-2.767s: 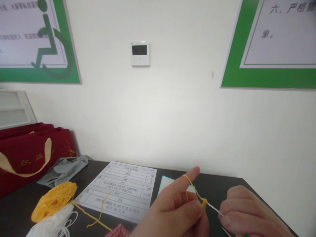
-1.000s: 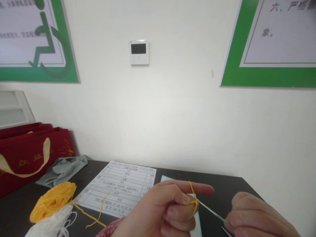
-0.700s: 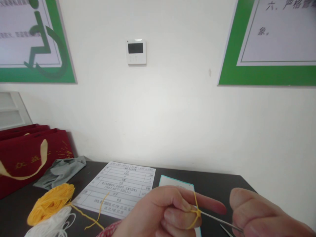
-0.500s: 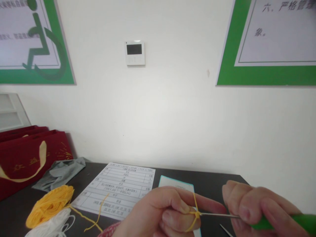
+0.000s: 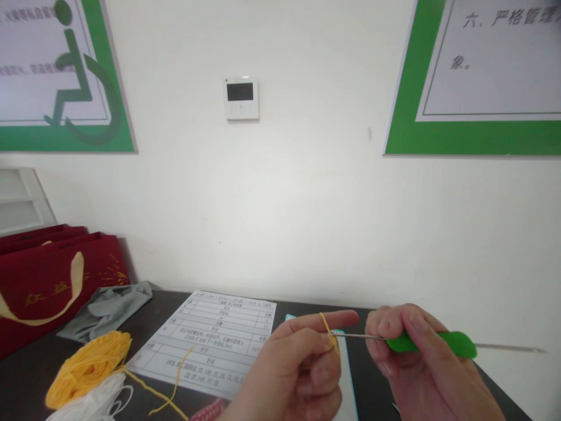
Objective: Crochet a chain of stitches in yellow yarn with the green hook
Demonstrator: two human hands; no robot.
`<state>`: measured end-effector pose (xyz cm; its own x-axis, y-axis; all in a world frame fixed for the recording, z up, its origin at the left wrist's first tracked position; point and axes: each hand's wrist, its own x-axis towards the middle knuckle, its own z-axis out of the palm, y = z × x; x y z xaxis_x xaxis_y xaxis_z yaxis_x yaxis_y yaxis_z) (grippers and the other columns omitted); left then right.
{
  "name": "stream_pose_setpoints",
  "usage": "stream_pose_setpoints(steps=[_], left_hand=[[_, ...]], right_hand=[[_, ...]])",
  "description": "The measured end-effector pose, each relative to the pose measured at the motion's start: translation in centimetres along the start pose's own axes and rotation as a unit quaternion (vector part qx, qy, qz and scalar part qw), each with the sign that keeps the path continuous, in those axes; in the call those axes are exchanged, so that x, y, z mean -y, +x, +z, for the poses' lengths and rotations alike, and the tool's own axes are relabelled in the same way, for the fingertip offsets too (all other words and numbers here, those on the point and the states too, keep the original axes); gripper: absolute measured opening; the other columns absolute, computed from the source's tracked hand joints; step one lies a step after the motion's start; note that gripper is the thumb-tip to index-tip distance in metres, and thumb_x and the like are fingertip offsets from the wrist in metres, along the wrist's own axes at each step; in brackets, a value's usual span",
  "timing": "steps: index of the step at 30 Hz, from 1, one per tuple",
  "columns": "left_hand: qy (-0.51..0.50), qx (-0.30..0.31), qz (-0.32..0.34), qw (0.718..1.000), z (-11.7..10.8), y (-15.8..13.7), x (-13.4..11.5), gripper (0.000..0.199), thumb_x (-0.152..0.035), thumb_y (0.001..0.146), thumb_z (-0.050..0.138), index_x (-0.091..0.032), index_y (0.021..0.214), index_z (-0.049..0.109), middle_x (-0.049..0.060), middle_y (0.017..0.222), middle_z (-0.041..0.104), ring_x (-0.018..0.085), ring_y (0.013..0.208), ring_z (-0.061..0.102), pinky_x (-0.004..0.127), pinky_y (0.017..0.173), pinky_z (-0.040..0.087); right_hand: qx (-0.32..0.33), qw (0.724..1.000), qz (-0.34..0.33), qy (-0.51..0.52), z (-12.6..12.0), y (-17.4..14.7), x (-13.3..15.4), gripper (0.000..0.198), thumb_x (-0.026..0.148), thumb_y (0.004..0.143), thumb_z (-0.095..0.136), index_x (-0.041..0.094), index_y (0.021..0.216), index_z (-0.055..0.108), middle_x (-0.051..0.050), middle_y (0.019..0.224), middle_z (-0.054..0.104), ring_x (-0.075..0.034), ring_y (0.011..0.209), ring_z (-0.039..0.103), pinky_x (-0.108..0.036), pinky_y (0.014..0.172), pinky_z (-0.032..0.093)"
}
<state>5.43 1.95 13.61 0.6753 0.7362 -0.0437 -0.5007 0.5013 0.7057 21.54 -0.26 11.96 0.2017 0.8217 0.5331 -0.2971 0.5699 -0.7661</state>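
Right-hand grip [image 5: 432, 359] clasps a green-handled metal hook [image 5: 458, 344], one tip at the yellow yarn [image 5: 336, 344] looped over the left-hand grip [image 5: 302, 368], which pinches the strand with index finger outstretched. On the dark surface [image 5: 169, 301], a yellow skein [image 5: 90, 368] lies just beside a white skein [image 5: 94, 400]. Red bags [image 5: 46, 269] stand at far left, contents hidden.

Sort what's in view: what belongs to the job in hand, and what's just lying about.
Belongs: hook, in the right hand; yellow yarn, looped on the left hand; probably the printed sheet.

Lying about, apparently: white yarn; grey cloth; red bags; teal-edged card.
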Motion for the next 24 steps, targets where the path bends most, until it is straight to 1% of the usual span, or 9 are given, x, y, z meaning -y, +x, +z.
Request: stream_pose_setpoints(steps=[2,5,6,8,11,14,18,21,24], left_hand=[[0.025,-0.026,0.019,0.999,0.1,0.1,0.6,0.039,-0.014,0.085,0.059,-0.011,0.123,0.063,-0.011,0.045,0.041,0.004,0.038,0.014,0.019,0.04,0.017],[0.048,-0.008,0.023,0.999,0.1,0.3,1.3,0.05,-0.02,0.085,0.064,-0.013,0.134,0.055,-0.01,0.047,0.045,0.005,0.038,0.018,0.021,0.041,0.018],[0.046,0.008,0.02,0.999,0.0,0.4,1.4,0.053,-0.022,0.084,0.066,-0.014,0.135,0.053,-0.01,0.047,0.046,0.005,0.037,0.019,0.022,0.042,0.018],[0.03,0.046,0.007,0.998,-0.3,0.6,1.4,0.057,-0.023,0.081,0.068,-0.014,0.136,0.053,-0.01,0.049,0.047,0.004,0.037,0.018,0.022,0.042,0.017],[0.025,0.093,-0.021,0.995,-0.6,0.7,0.9,0.052,-0.021,0.082,0.066,-0.014,0.133,0.059,-0.009,0.051,0.046,0.004,0.038,0.018,0.022,0.043,0.015],[0.063,0.121,-0.032,0.99,-0.7,0.5,0.5,0.046,-0.019,0.083,0.062,-0.014,0.128,0.065,-0.008,0.05,0.044,0.004,0.038,0.023,0.023,0.043,0.015],[0.096,0.098,-0.031,0.99,-0.6,0.2,0.6,0.047,-0.018,0.082,0.063,-0.014,0.129,0.066,-0.006,0.051,0.047,0.006,0.043,0.033,0.022,0.046,0.022],[0.091,0.076,-0.018,0.993,-0.4,-0.2,0.8,0.047,-0.018,0.088,0.06,-0.016,0.135,0.062,-0.005,0.053,0.05,0.006,0.044,0.032,0.022,0.049,0.023],[0.082,0.057,0.001,0.995,-0.2,-0.5,0.9,0.046,-0.018,0.092,0.058,-0.019,0.138,0.059,-0.005,0.055,0.049,0.007,0.046,0.032,0.022,0.05,0.022]], right_hand=[[0.014,0.999,-0.036,-0.018,0.2,-0.3,-0.7,0.029,0.038,0.097,0.06,0.023,0.077,0.075,-0.002,0.068,0.065,-0.014,0.062,0.059,-0.023,0.053,0.052],[0.007,0.997,-0.068,-0.022,0.8,-0.3,-1.1,0.028,0.039,0.095,0.063,0.023,0.076,0.075,-0.002,0.066,0.064,-0.014,0.063,0.057,-0.022,0.056,0.051],[-0.001,0.999,-0.053,-0.011,1.0,-0.2,-1.1,0.028,0.04,0.093,0.065,0.023,0.073,0.075,-0.001,0.064,0.063,-0.014,0.061,0.056,-0.022,0.055,0.05],[-0.016,0.999,0.012,0.026,1.1,0.3,-0.8,0.029,0.041,0.088,0.07,0.021,0.067,0.071,0.0,0.057,0.058,-0.012,0.053,0.052,-0.021,0.048,0.047],[-0.012,0.992,0.109,0.063,0.4,1.1,-0.2,0.033,0.037,0.084,0.072,0.019,0.057,0.063,0.003,0.05,0.048,-0.01,0.045,0.043,-0.021,0.043,0.043],[0.026,0.992,0.118,0.045,-1.0,1.6,0.3,0.036,0.035,0.088,0.067,0.019,0.056,0.062,0.002,0.051,0.049,-0.011,0.046,0.045,-0.022,0.045,0.044],[0.084,0.994,0.065,-0.004,-2.1,1.3,1.2,0.036,0.035,0.093,0.062,0.02,0.061,0.066,0.001,0.052,0.052,-0.013,0.047,0.052,-0.024,0.043,0.043],[0.063,0.995,-0.033,-0.064,-2.0,0.4,1.7,0.037,0.036,0.094,0.062,0.021,0.061,0.067,0.0,0.052,0.056,-0.014,0.048,0.052,-0.025,0.041,0.041],[0.065,0.979,-0.144,-0.126,-1.7,-0.4,1.7,0.033,0.036,0.096,0.06,0.022,0.067,0.07,-0.001,0.053,0.058,-0.015,0.049,0.052,-0.027,0.043,0.041]])
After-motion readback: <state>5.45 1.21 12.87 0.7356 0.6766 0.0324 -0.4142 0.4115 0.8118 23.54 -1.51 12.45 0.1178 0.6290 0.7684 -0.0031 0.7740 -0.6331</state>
